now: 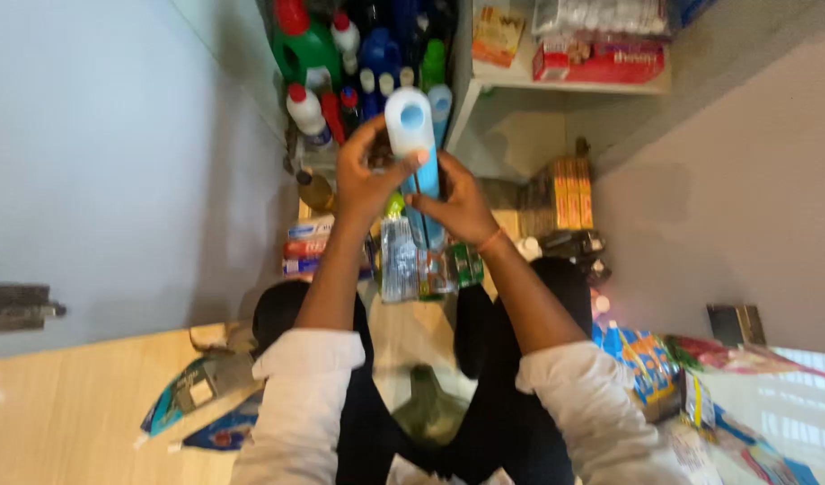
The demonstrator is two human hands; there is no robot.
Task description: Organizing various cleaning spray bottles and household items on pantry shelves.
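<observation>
A pale blue bottle (410, 126) is held up at the upper centre of the frame, its underside turned toward the camera; it is grasped by both hands at once. The grip of the left hand (366, 175) is clenched around the bottle's left side, with the thumb laid across its front. The grip of the right hand (459, 205) is closed lower down, where a darker blue part (427, 193) of the same bottle or a second item is hidden between the fingers; which of the two cannot be told. Whether the bottle is full or capped is not shown.

As a judgement, the handling is at a middle stage: the bottle is lifted clear of the stock and is not yet set down anywhere.

Behind the hands, at the top centre, a cluster of cleaning bottles (340, 63) is seen, green, white and blue, most with red or blue caps in place. To the upper right, a white shelf (569, 85) carries a red carton (601, 61) and wrapped packets. Below the hands, foil sachets (421, 265) and stacked tubes in boxes (309, 244) are visible. Yellow boxes (569, 193) are stacked to the right of centre. Loose packets (201, 400) lie on the floor at the lower left.
</observation>
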